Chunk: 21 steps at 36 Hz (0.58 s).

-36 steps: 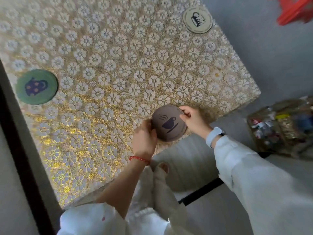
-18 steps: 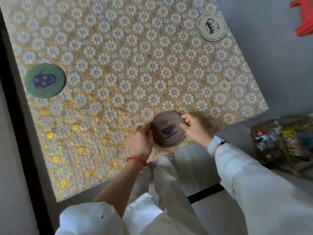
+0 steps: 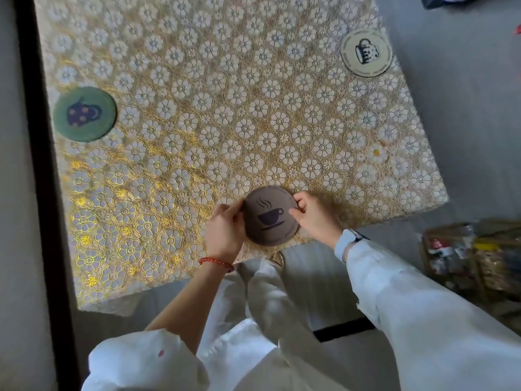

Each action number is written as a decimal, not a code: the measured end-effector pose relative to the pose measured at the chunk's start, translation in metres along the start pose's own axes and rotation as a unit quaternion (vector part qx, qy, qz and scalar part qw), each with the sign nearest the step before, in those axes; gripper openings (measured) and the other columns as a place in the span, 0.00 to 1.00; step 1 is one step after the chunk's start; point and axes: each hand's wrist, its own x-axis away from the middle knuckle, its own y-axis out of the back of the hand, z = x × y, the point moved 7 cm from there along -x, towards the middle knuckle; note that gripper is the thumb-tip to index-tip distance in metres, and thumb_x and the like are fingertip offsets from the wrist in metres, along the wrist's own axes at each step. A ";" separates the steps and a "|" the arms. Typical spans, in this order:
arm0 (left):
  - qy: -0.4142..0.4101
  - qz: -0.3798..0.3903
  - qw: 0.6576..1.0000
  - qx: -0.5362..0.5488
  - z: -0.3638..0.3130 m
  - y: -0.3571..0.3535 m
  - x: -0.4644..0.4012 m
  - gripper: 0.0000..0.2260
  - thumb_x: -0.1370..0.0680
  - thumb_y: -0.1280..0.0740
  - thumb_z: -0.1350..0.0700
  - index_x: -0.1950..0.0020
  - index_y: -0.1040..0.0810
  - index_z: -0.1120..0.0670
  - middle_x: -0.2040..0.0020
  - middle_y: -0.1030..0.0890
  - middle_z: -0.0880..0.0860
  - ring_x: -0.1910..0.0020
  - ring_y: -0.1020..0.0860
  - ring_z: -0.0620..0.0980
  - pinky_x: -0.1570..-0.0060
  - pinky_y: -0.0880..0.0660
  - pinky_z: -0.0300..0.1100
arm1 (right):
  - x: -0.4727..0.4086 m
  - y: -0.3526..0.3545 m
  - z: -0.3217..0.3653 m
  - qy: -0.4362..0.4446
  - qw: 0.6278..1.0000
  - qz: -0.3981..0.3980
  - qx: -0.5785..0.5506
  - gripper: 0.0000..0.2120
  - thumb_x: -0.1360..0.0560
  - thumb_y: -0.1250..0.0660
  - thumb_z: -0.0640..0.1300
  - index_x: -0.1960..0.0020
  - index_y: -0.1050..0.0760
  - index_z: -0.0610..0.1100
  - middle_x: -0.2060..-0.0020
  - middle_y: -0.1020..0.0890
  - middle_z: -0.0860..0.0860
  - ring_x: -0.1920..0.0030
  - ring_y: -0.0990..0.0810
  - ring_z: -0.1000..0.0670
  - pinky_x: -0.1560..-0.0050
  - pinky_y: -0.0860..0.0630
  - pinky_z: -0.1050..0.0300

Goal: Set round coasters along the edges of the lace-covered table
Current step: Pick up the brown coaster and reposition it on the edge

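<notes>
Your left hand (image 3: 225,230) and right hand (image 3: 314,218) pinch the brown coaster (image 3: 270,215) at the table's (image 3: 225,108) near edge. A green coaster (image 3: 84,114) lies left, a white coaster (image 3: 366,53) far right; a cluttered basket (image 3: 473,255) sits on the floor.

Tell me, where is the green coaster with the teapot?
The green coaster lies flat at the table's left edge, far from both hands.

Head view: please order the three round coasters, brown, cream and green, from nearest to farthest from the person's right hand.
1. Brown round coaster with cup picture: held by the right hand, near table edge.
2. Cream round coaster with mug picture: far right edge.
3. Green round coaster with teapot picture: left edge.
</notes>
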 end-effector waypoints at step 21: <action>0.009 -0.009 1.000 0.003 -0.003 0.003 0.001 0.15 0.23 0.41 0.61 0.38 0.25 0.54 0.48 0.22 0.59 0.54 0.22 0.60 0.58 0.27 0.45 | -0.010 -0.003 0.000 0.031 0.988 0.002 0.154 0.10 0.28 0.33 0.45 0.52 0.28 0.40 0.71 0.23 0.49 0.71 0.25 0.48 0.70 0.28 0.55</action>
